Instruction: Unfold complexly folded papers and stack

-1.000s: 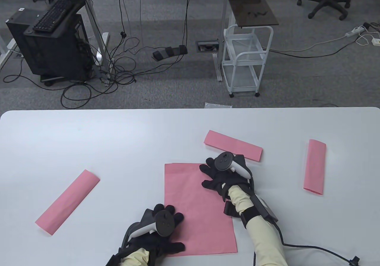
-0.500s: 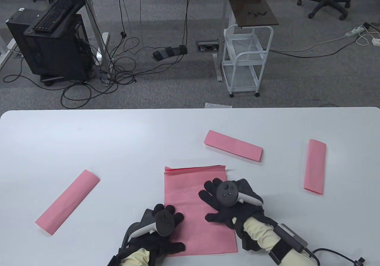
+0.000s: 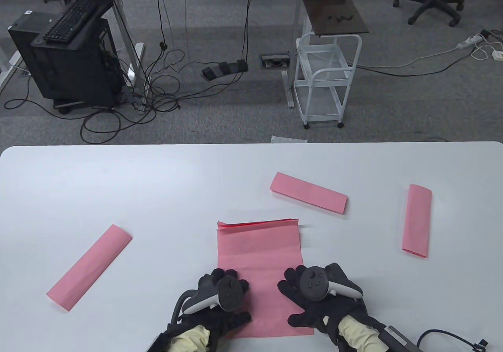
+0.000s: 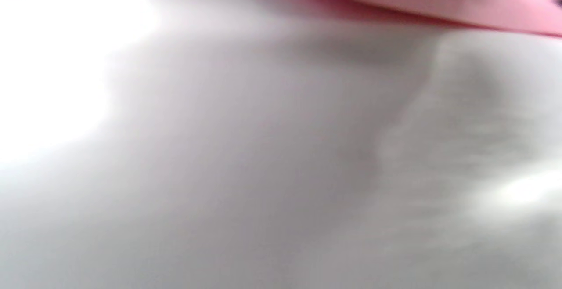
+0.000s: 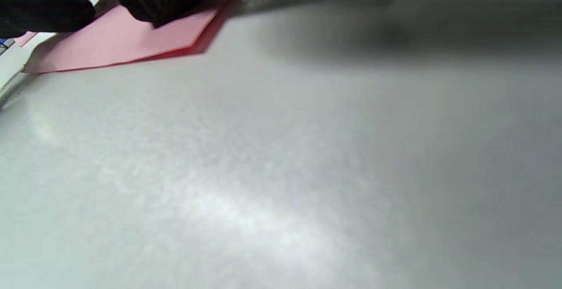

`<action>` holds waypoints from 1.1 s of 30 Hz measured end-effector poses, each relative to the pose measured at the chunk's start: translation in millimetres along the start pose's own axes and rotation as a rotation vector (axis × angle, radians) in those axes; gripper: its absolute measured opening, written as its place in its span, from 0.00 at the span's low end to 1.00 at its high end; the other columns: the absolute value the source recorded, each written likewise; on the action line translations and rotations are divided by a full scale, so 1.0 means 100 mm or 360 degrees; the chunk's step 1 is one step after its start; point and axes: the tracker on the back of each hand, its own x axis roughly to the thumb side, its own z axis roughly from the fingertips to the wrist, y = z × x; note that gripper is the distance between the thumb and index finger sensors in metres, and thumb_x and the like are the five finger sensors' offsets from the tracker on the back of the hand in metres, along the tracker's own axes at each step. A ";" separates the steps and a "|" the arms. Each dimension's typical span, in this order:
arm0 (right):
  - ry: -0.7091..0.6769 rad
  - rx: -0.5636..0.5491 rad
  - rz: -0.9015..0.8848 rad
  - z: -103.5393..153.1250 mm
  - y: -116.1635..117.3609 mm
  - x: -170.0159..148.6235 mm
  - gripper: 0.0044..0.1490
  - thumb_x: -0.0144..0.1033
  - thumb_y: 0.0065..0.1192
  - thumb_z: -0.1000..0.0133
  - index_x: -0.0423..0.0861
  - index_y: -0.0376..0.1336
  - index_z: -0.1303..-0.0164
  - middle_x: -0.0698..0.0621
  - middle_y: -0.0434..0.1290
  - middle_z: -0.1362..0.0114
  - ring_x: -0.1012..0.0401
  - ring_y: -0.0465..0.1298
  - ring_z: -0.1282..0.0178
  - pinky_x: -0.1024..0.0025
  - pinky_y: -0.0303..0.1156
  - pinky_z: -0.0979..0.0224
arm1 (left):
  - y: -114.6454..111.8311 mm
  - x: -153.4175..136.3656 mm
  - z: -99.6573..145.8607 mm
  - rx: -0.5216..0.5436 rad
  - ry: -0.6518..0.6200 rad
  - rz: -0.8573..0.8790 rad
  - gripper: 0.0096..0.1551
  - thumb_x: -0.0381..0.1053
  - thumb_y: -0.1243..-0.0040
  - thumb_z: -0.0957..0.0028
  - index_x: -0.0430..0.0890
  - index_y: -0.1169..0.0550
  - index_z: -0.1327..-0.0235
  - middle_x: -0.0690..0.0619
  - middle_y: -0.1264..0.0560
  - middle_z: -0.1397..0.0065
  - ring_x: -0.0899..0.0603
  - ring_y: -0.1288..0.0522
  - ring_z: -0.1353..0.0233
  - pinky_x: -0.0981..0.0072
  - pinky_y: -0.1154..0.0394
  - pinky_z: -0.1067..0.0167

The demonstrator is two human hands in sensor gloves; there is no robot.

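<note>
Pink paper sheet (image 3: 257, 257), thin, limp, crease-sprung at far edge, pinned flat by spread fingers of left hand (image 3: 224, 301) and right hand (image 3: 314, 299); best lifted by edges.

A white desk (image 3: 157, 187) with rounded far corners is shown from above. Four pink papers are laid directly on it. A large sheet (image 3: 257, 253), with its far edge turned up in a narrow fold, is placed near the front edge at the centre. A folded strip (image 3: 89, 267) is set diagonally at the left. A second strip (image 3: 309, 193) is seen beyond the sheet, slightly right. A third strip (image 3: 417, 220) is laid nearly upright at the right, well apart from the others.
</note>
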 end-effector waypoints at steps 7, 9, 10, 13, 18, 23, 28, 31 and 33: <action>-0.0007 0.0000 -0.0045 -0.01 0.01 -0.03 0.50 0.58 0.54 0.46 0.68 0.31 0.22 0.69 0.21 0.17 0.65 0.18 0.19 0.51 0.12 0.26 | -0.11 0.30 -0.20 -0.0119 -0.0108 -0.0112 0.49 0.72 0.61 0.43 0.60 0.72 0.28 0.57 0.83 0.24 0.39 0.85 0.24 0.37 0.81 0.35; -0.0006 0.0000 -0.0045 -0.01 0.01 -0.03 0.50 0.58 0.54 0.46 0.68 0.31 0.22 0.69 0.21 0.17 0.65 0.18 0.19 0.51 0.12 0.26 | -0.10 0.17 -0.15 -0.0130 -0.0055 -0.0090 0.50 0.73 0.60 0.45 0.62 0.72 0.29 0.62 0.83 0.24 0.42 0.85 0.24 0.37 0.82 0.35; -0.0005 0.0001 -0.0046 0.00 0.01 -0.03 0.50 0.59 0.54 0.46 0.68 0.31 0.22 0.69 0.21 0.17 0.65 0.18 0.19 0.51 0.12 0.26 | -0.10 0.07 -0.10 -0.0147 -0.0013 -0.0079 0.50 0.73 0.60 0.46 0.63 0.73 0.30 0.64 0.83 0.24 0.43 0.85 0.23 0.37 0.82 0.35; -0.0006 0.0002 -0.0054 0.00 0.01 -0.03 0.50 0.59 0.54 0.46 0.68 0.31 0.23 0.70 0.21 0.17 0.65 0.18 0.19 0.51 0.12 0.26 | -0.08 -0.20 0.05 -0.0158 0.0084 -0.0091 0.51 0.73 0.59 0.48 0.65 0.73 0.31 0.65 0.83 0.25 0.43 0.85 0.23 0.38 0.82 0.35; -0.0005 0.0006 -0.0053 0.00 0.02 -0.03 0.50 0.59 0.54 0.46 0.68 0.31 0.23 0.70 0.20 0.17 0.65 0.18 0.20 0.51 0.12 0.26 | -0.06 -0.60 0.25 -0.0199 0.0214 0.0009 0.52 0.72 0.55 0.50 0.68 0.72 0.32 0.68 0.83 0.25 0.45 0.85 0.23 0.38 0.82 0.34; -0.0007 0.0011 -0.0063 0.00 0.02 -0.03 0.50 0.59 0.54 0.46 0.68 0.31 0.23 0.67 0.22 0.17 0.66 0.18 0.20 0.51 0.12 0.26 | 0.02 -0.50 0.26 -0.0202 0.0191 -0.0050 0.51 0.68 0.53 0.45 0.63 0.70 0.28 0.62 0.80 0.23 0.42 0.81 0.21 0.38 0.80 0.33; -0.0011 0.0014 -0.0072 0.00 0.02 -0.03 0.50 0.58 0.54 0.45 0.68 0.31 0.23 0.67 0.22 0.17 0.66 0.17 0.20 0.51 0.12 0.26 | 0.08 -0.17 0.12 -0.0047 -0.0043 -0.0260 0.43 0.64 0.58 0.39 0.61 0.65 0.24 0.60 0.79 0.22 0.42 0.80 0.20 0.38 0.78 0.31; -0.0016 0.0013 -0.0085 -0.01 0.02 -0.04 0.50 0.58 0.54 0.45 0.68 0.31 0.23 0.68 0.22 0.17 0.66 0.17 0.20 0.51 0.12 0.26 | 0.05 0.05 -0.07 -0.0135 -0.0189 -0.0352 0.43 0.65 0.59 0.40 0.61 0.66 0.25 0.61 0.79 0.21 0.43 0.79 0.19 0.38 0.78 0.30; -0.0018 0.0012 -0.0087 -0.01 0.02 -0.04 0.50 0.58 0.54 0.45 0.68 0.31 0.23 0.68 0.22 0.17 0.66 0.17 0.20 0.52 0.11 0.26 | 0.07 0.04 -0.19 -0.0162 -0.0191 -0.0332 0.43 0.67 0.62 0.41 0.62 0.68 0.27 0.62 0.78 0.21 0.44 0.79 0.19 0.38 0.78 0.30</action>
